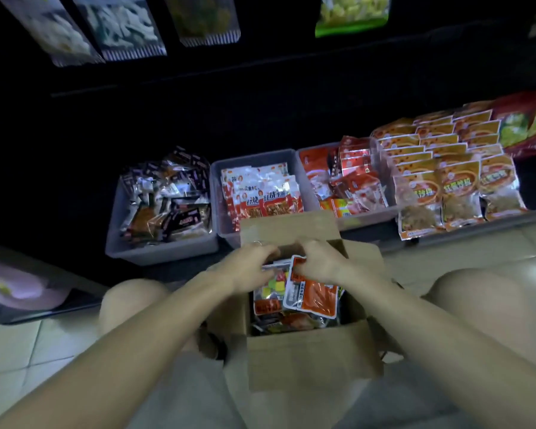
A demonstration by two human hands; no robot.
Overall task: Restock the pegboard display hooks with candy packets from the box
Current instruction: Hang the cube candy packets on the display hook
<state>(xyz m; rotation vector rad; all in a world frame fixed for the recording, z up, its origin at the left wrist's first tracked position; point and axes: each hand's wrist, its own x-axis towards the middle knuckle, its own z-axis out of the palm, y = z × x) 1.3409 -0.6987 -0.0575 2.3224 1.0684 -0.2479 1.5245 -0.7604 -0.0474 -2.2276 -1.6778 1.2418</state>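
Note:
An open cardboard box [310,357] sits between my knees on the floor, filled with snack packets. My left hand [248,264] grips the top of a packet with coloured candy cubes [273,289]. My right hand [317,261] pinches the top edge of an orange-red packet [314,297] lying beside it in the box. Both packets are partly lifted from the pile. Several hanging packets [121,29] show on the dark display at the top, with a green one [353,13] to the right.
Three grey bins stand on the low shelf behind the box: dark packets [164,199], red-white packets [260,193], red packets [347,178]. Rows of orange packets [440,168] stand to the right. A pink stool [22,289] is at the left on the tiled floor.

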